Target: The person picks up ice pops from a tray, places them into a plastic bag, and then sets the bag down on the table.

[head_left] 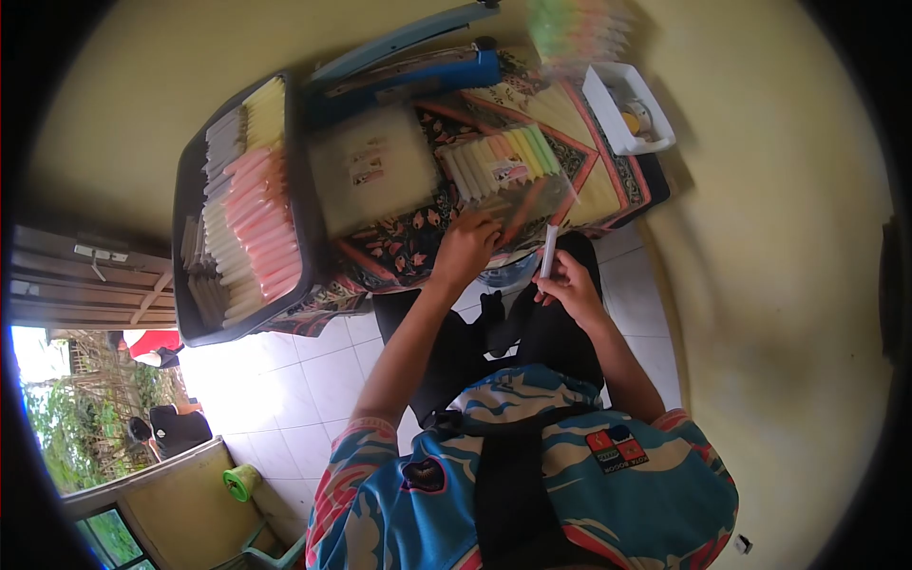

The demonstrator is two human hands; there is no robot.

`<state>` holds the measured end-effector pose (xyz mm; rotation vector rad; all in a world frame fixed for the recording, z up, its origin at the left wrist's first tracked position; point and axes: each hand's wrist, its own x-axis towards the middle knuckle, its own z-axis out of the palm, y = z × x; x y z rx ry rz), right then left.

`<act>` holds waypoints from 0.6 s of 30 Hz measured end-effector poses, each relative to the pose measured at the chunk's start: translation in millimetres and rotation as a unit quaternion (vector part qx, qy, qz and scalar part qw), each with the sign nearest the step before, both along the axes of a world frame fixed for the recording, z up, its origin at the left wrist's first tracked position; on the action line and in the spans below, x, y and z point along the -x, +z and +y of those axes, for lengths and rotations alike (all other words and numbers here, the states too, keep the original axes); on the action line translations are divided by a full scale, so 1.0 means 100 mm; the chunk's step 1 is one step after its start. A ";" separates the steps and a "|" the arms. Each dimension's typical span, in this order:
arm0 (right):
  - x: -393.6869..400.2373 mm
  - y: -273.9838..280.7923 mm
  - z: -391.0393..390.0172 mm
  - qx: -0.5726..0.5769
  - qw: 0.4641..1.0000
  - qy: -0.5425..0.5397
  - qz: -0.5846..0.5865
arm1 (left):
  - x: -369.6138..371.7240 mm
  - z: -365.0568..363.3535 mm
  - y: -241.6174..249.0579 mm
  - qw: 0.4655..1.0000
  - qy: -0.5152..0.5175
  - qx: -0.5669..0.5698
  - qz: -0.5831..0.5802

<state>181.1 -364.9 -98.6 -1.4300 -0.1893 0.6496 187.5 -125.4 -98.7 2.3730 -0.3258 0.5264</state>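
Note:
My right hand [567, 285] is closed around a slim white stick-shaped tube [549, 249], which points up and away from me. My left hand [467, 249], fingers curled, is at the near edge of a clear plastic bag [556, 201]; the fingertips seem to pinch its film. Inside that bag lies a row of slim tubes [518, 157] in grey, white, orange, yellow and green, with a small printed label [510, 173]. To the left sits a stack of flat clear bags [370, 171] with a similar label.
A black tub [304, 204] at left holds many pink, cream, yellow and grey tubes. Behind the bags are a blue long-armed device [418, 81] and filled bags [579, 33]. A white box [627, 109] with small items stands back right. Patterned cloth [389, 252] covers the table.

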 end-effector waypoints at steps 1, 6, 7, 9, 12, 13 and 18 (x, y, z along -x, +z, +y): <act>0.00 -0.02 0.00 -0.002 1.000 -0.001 0.003 | 0.00 0.00 -0.02 1.000 0.005 0.003 0.003; -0.02 0.03 0.05 -0.007 1.000 0.012 0.003 | 0.00 0.01 0.09 1.000 0.011 -0.004 0.017; -0.03 0.04 0.07 -0.007 1.000 0.017 0.001 | -0.01 0.01 0.07 1.000 0.027 0.001 0.008; -0.04 0.04 0.09 -0.005 1.000 0.025 0.001 | -0.03 -0.01 0.05 0.998 0.058 0.010 -0.011; -0.05 0.02 0.13 -0.002 1.000 0.029 0.005 | -0.04 -0.07 0.08 0.992 0.106 0.030 -0.056; -0.05 0.03 0.15 -0.002 1.000 0.024 0.005 | -0.04 -0.09 0.11 0.991 0.113 0.039 -0.061; -0.12 0.09 0.31 -0.028 0.999 0.026 0.009 | -0.02 -0.17 0.16 0.984 0.141 0.074 -0.076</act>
